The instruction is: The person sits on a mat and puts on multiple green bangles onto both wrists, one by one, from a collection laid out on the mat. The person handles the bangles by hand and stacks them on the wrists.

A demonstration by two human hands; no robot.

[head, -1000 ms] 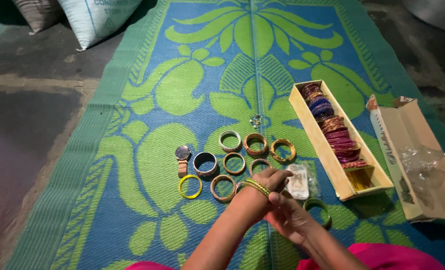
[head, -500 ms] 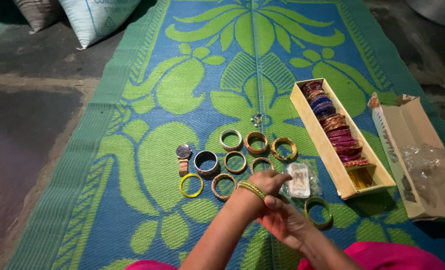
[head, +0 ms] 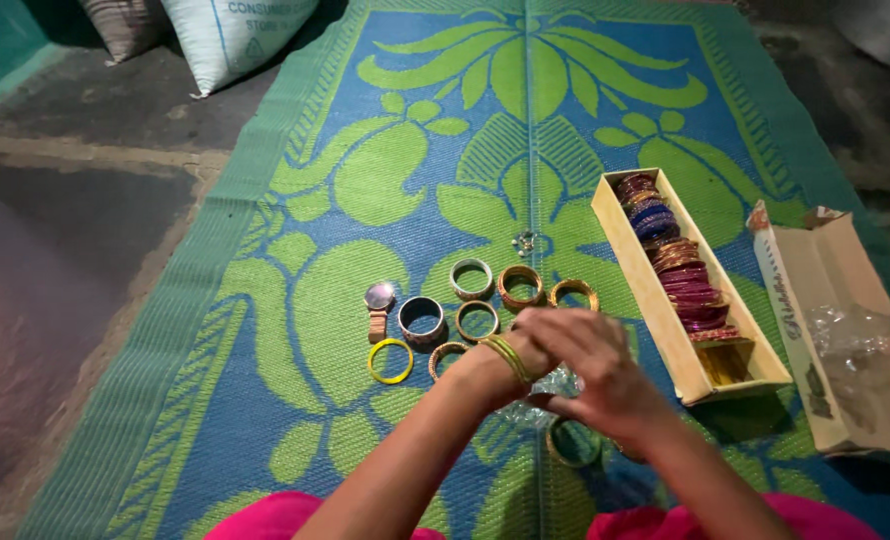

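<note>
A home floor: a blue and green woven mat point(head: 265, 300) lies on bare concrete, with stuffed sacks point(head: 235, 35) at 11 o'clock.

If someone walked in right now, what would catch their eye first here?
Probably the two hands meeting low in the middle: the right hand closes over the left hand, where green bangles sit at the wrist. Next, the bright blue and green mat under everything, with loose bangles lying flat just beyond the hands. To the right stands a long open box packed with bangles on edge.
</note>
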